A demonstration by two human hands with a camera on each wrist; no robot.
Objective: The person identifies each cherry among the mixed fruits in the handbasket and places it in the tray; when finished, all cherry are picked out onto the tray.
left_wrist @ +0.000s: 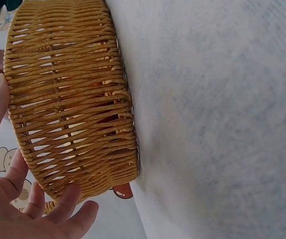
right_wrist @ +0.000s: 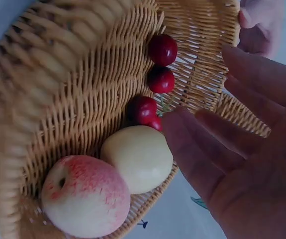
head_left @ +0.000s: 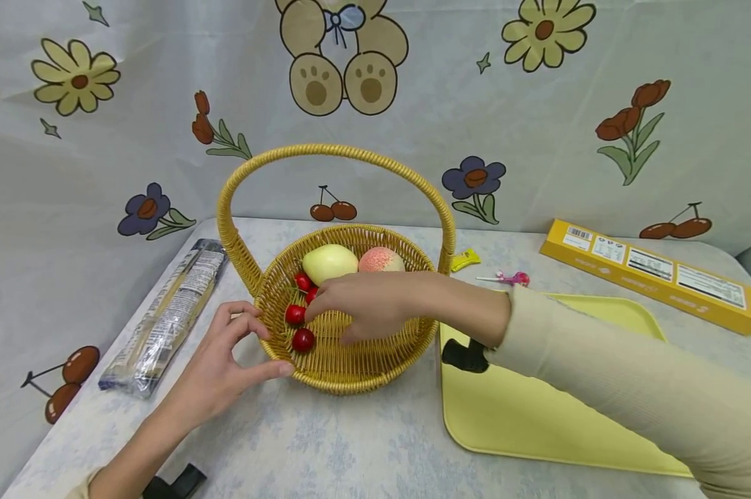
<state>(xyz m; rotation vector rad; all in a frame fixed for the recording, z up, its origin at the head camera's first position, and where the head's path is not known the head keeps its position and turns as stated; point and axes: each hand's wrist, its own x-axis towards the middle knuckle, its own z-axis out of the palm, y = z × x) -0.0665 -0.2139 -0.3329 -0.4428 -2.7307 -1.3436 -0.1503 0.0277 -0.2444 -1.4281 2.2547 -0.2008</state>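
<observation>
A round wicker basket (head_left: 344,384) with a tall arched handle stands on the table. Inside it, several red cherries (right_wrist: 162,50) lie along the left side, near a pale yellow fruit (head_left: 329,264) and a pink-and-white peach (right_wrist: 85,196). My right hand (head_left: 365,305) reaches over the basket, its extended fingers close to the cherries and no object in its grasp. At the basket's left, my left hand (head_left: 225,360) touches the rim with spread fingers and thumb. The left wrist view shows that hand (left_wrist: 28,199) against the woven outer wall.
Right of the basket lies a yellow tray (head_left: 537,416), partly under my right sleeve. Behind it are a lollipop (head_left: 519,278), a small yellow-wrapped candy (head_left: 465,260) and a long yellow box (head_left: 656,276). A clear-and-silver packet (head_left: 169,315) lies at left.
</observation>
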